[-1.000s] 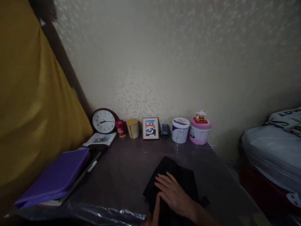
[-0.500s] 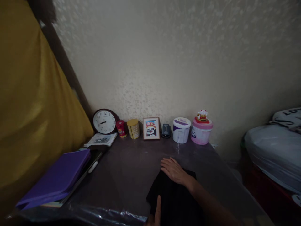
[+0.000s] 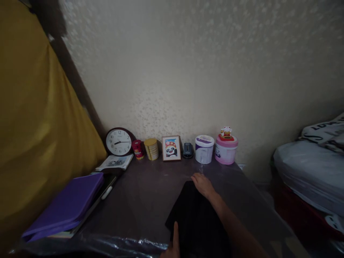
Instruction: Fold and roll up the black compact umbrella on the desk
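Note:
A black cloth (image 3: 197,224) lies on the table at the lower middle, its folds too dark to make out. At its far edge my right hand (image 3: 203,184) has its fingers bent and closed on the fabric. My left hand (image 3: 172,247) shows only in part at the bottom edge of the view. Its index finger is stretched out along the cloth's near left side, and the rest of that hand is cut off.
Along the wall stand a clock (image 3: 118,142), a red can (image 3: 138,149), a yellow tin (image 3: 152,149), a picture frame (image 3: 171,148), a white tub (image 3: 204,149) and a pink tub (image 3: 226,151) with a cat figurine (image 3: 226,132). A purple folder (image 3: 67,202) lies left on the plastic-covered table (image 3: 139,200).
My right hand has gone from lying flat on the cloth to bent fingers at its far edge, and the cloth there reaches farther back. My left hand has shifted slightly left.

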